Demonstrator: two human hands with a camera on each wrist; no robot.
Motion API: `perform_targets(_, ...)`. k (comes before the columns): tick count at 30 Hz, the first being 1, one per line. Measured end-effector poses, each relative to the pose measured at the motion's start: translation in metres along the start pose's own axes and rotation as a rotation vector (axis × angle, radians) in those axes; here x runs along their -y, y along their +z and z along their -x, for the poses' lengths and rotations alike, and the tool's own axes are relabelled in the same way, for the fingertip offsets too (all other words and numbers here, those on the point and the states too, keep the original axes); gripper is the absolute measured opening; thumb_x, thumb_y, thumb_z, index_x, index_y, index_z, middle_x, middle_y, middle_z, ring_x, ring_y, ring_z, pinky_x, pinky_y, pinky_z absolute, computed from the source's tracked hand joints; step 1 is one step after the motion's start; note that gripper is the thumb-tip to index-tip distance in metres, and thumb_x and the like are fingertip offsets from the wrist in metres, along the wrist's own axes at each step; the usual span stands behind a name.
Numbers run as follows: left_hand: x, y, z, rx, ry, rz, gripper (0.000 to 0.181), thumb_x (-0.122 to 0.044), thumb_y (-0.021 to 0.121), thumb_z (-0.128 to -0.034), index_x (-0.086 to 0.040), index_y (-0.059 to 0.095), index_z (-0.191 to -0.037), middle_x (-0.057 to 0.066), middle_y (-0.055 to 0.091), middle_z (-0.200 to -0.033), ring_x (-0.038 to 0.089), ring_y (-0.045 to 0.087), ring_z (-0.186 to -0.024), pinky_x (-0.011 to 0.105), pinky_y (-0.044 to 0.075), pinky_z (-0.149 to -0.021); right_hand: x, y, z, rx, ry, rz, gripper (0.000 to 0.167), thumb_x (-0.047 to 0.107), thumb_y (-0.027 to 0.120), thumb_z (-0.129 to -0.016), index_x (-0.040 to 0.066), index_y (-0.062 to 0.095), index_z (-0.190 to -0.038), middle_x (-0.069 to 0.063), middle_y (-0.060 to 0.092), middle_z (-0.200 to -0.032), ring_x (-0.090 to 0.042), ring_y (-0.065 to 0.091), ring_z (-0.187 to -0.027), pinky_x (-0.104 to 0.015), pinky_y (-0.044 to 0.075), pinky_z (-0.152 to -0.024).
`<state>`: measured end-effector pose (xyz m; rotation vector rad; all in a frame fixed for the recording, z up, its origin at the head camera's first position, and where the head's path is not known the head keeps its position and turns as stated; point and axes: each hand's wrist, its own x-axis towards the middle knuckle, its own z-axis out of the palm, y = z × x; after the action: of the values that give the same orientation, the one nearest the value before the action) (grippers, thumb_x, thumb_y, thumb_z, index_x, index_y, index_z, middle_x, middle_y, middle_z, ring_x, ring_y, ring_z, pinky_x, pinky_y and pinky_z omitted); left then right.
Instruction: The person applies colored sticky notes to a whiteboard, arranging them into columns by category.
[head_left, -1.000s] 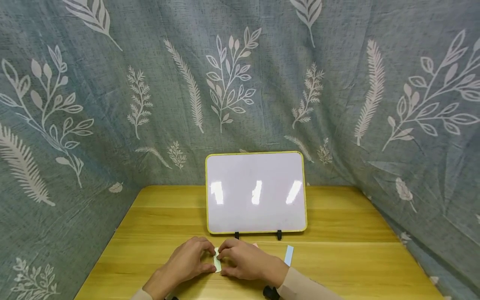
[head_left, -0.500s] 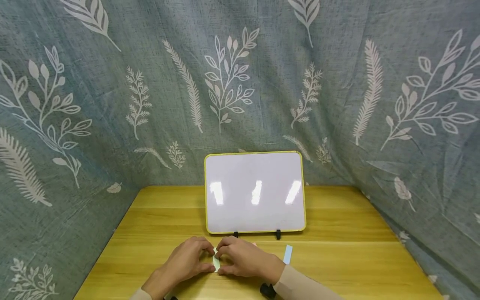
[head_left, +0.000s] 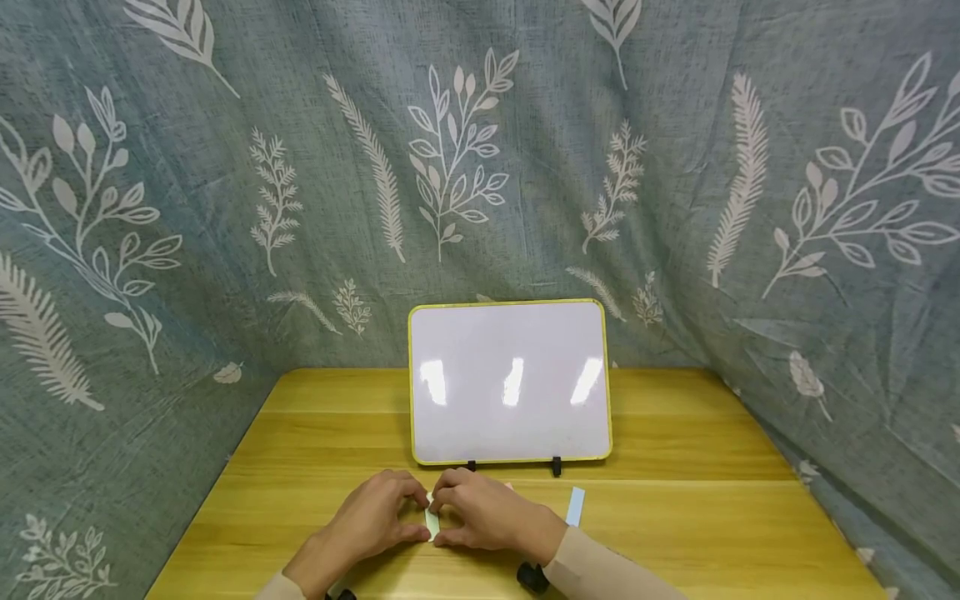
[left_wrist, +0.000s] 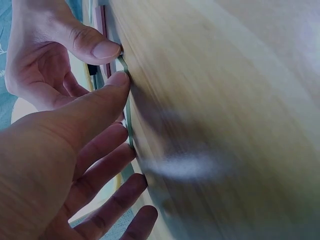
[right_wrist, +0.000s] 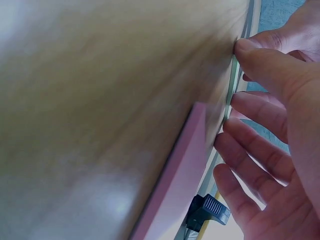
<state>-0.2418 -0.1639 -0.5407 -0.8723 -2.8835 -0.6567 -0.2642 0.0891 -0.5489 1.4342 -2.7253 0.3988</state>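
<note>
A small pale green strip (head_left: 432, 523) lies on the wooden table between the two hands. The left hand (head_left: 372, 514) touches its left side with thumb and fingertips. On the opposite side, the right hand (head_left: 491, 515) has its thumb at the near end and fingers at the far end. In the left wrist view the green strip (left_wrist: 129, 115) shows as a thin edge under the fingertips of the left hand (left_wrist: 75, 145). The right wrist view shows the green edge (right_wrist: 232, 80) beside the curved fingers of the right hand (right_wrist: 270, 135).
A whiteboard (head_left: 510, 383) with a yellow rim stands behind the hands on black feet (head_left: 557, 467). A light blue strip (head_left: 575, 507) lies right of the right hand. A pink piece (right_wrist: 175, 180) rests beside that hand. Patterned grey-green cloth (head_left: 480, 167) hangs around the table (head_left: 675, 433).
Both hands stay at the green strip with almost the same finger positions. The head view has shifted slightly.
</note>
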Motion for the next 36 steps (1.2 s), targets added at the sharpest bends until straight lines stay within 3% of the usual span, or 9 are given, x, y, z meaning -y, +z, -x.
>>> perform_targets(15,0.0024,-0.0017,-0.0015,-0.022,0.019,-0.017,0.031,-0.037,0.107,-0.0855,-0.023,0.087,-0.106,-0.012,0.084,-0.114,0.017,0.078,-0.113,0.046,0.068,-0.101,0.0023,-0.0001,-0.0051,-0.010,-0.003,0.047,0.028,0.045,0.083,-0.109,0.023,0.086,-0.126,0.004,0.076,-0.140,-0.007,0.073,-0.121,-0.020,0.061,-0.102)
perform_targets(23,0.0036,-0.0048,-0.0015,-0.024,0.044,-0.013,0.031,-0.036,0.107,-0.0847,-0.023,0.088,-0.105,-0.013,0.084,-0.111,0.018,0.079,-0.109,0.044,0.068,-0.098,0.0052,-0.0008,-0.0065,-0.030,-0.033,0.112,0.038,0.054,0.088,-0.104,0.021,0.086,-0.123,0.004,0.077,-0.133,-0.006,0.073,-0.113,-0.019,0.061,-0.098)
perform_targets(36,0.0040,-0.0068,-0.0005,0.008,0.038,0.022,0.027,-0.035,0.105,-0.0884,-0.022,0.089,-0.107,-0.009,0.086,-0.116,0.019,0.079,-0.109,0.045,0.068,-0.097,0.0065,-0.0002,-0.0069,-0.037,-0.049,0.115,0.035,0.050,0.089,-0.104,0.021,0.087,-0.123,0.003,0.077,-0.132,-0.007,0.074,-0.113,-0.019,0.062,-0.098)
